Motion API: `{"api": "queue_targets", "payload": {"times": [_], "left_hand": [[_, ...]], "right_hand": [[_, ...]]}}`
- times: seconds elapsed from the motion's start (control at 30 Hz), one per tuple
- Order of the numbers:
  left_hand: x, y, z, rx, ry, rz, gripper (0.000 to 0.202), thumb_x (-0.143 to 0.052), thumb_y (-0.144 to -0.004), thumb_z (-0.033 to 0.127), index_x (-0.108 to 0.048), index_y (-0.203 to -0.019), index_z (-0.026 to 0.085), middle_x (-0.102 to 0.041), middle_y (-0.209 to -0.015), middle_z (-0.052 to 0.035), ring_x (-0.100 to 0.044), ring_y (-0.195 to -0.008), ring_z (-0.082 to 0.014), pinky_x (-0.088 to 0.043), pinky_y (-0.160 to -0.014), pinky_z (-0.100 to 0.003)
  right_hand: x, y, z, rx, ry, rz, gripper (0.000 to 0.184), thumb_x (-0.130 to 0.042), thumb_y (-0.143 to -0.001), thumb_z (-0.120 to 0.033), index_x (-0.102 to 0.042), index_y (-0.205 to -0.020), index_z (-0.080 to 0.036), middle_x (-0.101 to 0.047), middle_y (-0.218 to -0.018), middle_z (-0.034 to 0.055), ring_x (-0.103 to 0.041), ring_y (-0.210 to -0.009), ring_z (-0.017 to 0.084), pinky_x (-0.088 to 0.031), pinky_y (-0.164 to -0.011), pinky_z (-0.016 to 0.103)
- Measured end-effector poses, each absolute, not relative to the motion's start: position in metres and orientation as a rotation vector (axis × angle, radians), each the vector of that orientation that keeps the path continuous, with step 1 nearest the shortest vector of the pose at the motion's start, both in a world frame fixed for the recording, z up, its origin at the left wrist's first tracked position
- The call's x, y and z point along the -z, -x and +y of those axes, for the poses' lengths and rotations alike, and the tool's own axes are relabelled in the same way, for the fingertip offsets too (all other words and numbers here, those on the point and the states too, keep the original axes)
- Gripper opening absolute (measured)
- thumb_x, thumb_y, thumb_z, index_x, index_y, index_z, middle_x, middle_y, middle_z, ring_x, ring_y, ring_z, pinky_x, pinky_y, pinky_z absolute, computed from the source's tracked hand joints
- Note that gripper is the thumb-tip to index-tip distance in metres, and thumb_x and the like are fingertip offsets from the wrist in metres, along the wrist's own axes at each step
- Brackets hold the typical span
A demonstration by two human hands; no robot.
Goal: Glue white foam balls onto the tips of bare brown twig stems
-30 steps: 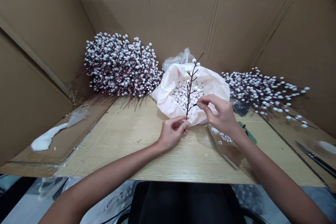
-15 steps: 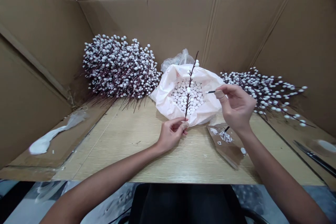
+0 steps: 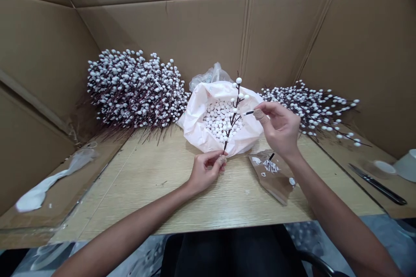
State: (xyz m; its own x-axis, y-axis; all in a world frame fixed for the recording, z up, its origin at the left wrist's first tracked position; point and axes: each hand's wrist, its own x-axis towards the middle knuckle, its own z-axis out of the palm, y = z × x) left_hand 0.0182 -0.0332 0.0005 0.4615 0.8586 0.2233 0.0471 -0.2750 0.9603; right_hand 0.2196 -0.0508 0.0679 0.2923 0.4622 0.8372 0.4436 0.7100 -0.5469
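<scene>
My left hand is closed on the bottom of a thin dark twig that stands upright and carries a few white beads near its top. My right hand pinches a small dark stick whose tip touches a side shoot of the twig. Behind the twig lies a pale pink plastic bag, open and filled with loose white beads. Both hands hover over a light wooden table.
A big heap of beaded twigs lies at the back left, a smaller pile at the back right. A cardboard scrap with white glue sits under my right wrist. Black scissors and tape rolls lie far right. Cardboard walls surround the table.
My right hand drew back from the twig with the stick, then brought its tip to an upper shoot. The camera shifted right. My left hand kept its hold on the twig.
</scene>
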Motion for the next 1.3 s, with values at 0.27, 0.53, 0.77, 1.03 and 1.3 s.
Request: {"api": "queue_targets", "payload": {"times": [0.27,0.53,0.77,1.03,1.3], "left_hand": [[-0.0001,-0.0181,-0.0329,-0.995,-1.738,0.803,0.027,-0.061,-0.081,0.032,-0.073,-0.088,0.009,-0.064,-0.063,-0.0042,-0.056,-0.052,-0.011,-0.05,-0.052,-0.021],[0.0006,-0.0172,-0.033,-0.994,-1.751,0.8,0.028,-0.06,-0.083,0.031,-0.073,-0.091,0.008,-0.065,-0.064,-0.0045,-0.057,-0.053,-0.0107,-0.052,-0.054,-0.021],[0.001,-0.0164,-0.0329,-1.001,-1.774,0.797,0.029,-0.06,-0.083,0.031,-0.073,-0.092,0.007,-0.066,-0.065,-0.0058,-0.058,-0.054,-0.0113,-0.052,-0.054,-0.022],[0.0001,-0.0165,-0.0336,-0.997,-1.766,0.798,0.03,-0.061,-0.082,0.032,-0.074,-0.092,0.007,-0.068,-0.066,-0.0069,-0.06,-0.055,-0.0124,-0.054,-0.055,-0.023],[-0.0002,-0.0169,-0.0332,-1.003,-1.746,0.807,0.03,-0.062,-0.081,0.031,-0.074,-0.092,0.006,-0.07,-0.069,-0.008,-0.061,-0.055,-0.0126,-0.055,-0.055,-0.023]], "right_hand": [[-0.0677,-0.2233,-0.0519,0.049,0.883,-1.358,0.001,-0.063,-0.083,-0.021,-0.063,-0.083,-0.02,-0.063,-0.076,0.0025,-0.059,-0.072,0.015,-0.049,-0.066,0.031],[-0.0677,-0.224,-0.0514,0.013,0.911,-1.385,0.001,-0.063,-0.082,-0.021,-0.063,-0.082,-0.02,-0.063,-0.076,0.0025,-0.058,-0.072,0.015,-0.048,-0.067,0.032],[-0.0716,-0.2242,-0.0529,0.025,0.882,-1.343,0.002,-0.064,-0.082,-0.02,-0.062,-0.081,-0.019,-0.062,-0.074,0.0018,-0.058,-0.07,0.015,-0.049,-0.065,0.03],[-0.0681,-0.2255,-0.0504,-0.008,0.898,-1.394,0.001,-0.063,-0.082,-0.019,-0.063,-0.081,-0.02,-0.064,-0.076,0.0021,-0.059,-0.072,0.015,-0.049,-0.066,0.031],[-0.0724,-0.2257,-0.0534,-0.056,0.895,-1.321,0.004,-0.066,-0.081,-0.022,-0.064,-0.08,-0.018,-0.063,-0.075,0.0021,-0.057,-0.069,0.014,-0.048,-0.065,0.03]]}}
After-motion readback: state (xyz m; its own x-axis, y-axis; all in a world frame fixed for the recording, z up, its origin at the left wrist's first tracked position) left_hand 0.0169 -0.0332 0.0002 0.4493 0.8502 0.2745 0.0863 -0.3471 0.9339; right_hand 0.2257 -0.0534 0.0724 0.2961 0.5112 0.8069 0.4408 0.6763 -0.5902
